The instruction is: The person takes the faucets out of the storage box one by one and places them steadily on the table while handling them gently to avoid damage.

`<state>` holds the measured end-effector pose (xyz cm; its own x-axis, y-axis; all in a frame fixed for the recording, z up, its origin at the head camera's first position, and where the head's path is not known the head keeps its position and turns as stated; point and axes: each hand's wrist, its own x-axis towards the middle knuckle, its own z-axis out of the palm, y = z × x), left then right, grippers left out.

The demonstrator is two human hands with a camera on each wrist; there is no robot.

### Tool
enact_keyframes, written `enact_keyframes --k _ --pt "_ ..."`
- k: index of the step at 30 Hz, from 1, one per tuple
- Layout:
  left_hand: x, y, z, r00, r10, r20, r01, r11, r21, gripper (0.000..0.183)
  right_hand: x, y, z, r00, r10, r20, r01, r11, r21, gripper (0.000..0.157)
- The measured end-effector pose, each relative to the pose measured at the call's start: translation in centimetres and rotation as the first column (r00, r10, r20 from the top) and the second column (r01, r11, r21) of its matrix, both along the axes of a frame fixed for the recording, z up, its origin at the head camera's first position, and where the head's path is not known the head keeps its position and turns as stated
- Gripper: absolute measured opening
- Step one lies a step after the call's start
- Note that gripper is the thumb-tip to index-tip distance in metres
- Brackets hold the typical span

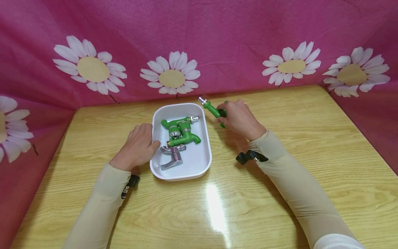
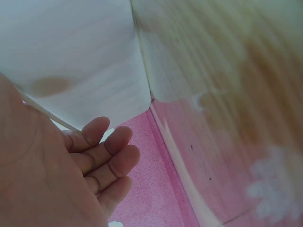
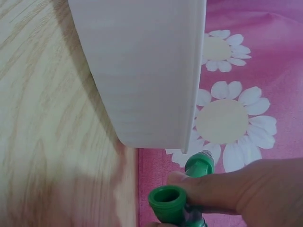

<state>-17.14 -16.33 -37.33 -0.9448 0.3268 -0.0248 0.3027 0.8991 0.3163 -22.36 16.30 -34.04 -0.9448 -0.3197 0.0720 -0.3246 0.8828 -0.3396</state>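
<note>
My right hand (image 1: 239,117) grips a green plastic tap (image 1: 212,109) beside the tray's upper right corner. The tap's chrome threaded end points up and left, and its green spout opening (image 3: 168,195) shows in the right wrist view. At the left side of the white tray (image 1: 206,160), my left hand (image 1: 136,145) holds the rim, thumb over the edge and fingers outside against the wall. Inside the tray lie two more green taps, one (image 1: 174,123) behind the other (image 1: 186,139). A chrome lever tap (image 1: 176,158) lies nearest the front.
The tray stands on a wood-grain table (image 1: 270,214). A pink cloth (image 1: 224,45) with white daisies hangs along the back and both sides. A black camera mount (image 1: 248,156) is strapped under the right wrist, another (image 1: 132,181) under the left.
</note>
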Motion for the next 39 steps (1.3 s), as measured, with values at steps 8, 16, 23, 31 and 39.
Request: enact_keyframes --k 8,16,23,31,39 --pt "-0.1 -0.1 -0.1 1.000 0.001 -0.003 -0.001 1.000 -0.001 0.042 -0.2 -0.2 -0.5 0.998 -0.006 0.060 0.006 1.000 0.002 0.036" --pt "-0.1 -0.1 -0.1 1.000 0.004 0.014 -0.004 1.000 -0.002 0.047 -0.1 -0.3 -1.1 0.997 0.026 0.075 -0.025 1.000 -0.008 0.019" --pt "-0.1 -0.1 -0.2 1.000 0.001 0.008 -0.001 1.000 -0.003 0.046 -0.1 -0.4 -1.5 0.998 0.038 0.055 -0.039 0.999 0.021 0.024" --pt "-0.1 -0.1 -0.1 1.000 0.003 0.022 -0.003 1.000 0.006 0.049 -0.1 -0.6 -2.0 0.995 0.057 0.076 -0.057 0.998 0.006 0.018" --pt "-0.1 -0.1 -0.1 1.000 0.005 0.014 -0.005 1.000 0.003 0.047 -0.1 -0.7 -2.2 0.995 0.073 0.071 -0.074 0.997 0.013 0.016"
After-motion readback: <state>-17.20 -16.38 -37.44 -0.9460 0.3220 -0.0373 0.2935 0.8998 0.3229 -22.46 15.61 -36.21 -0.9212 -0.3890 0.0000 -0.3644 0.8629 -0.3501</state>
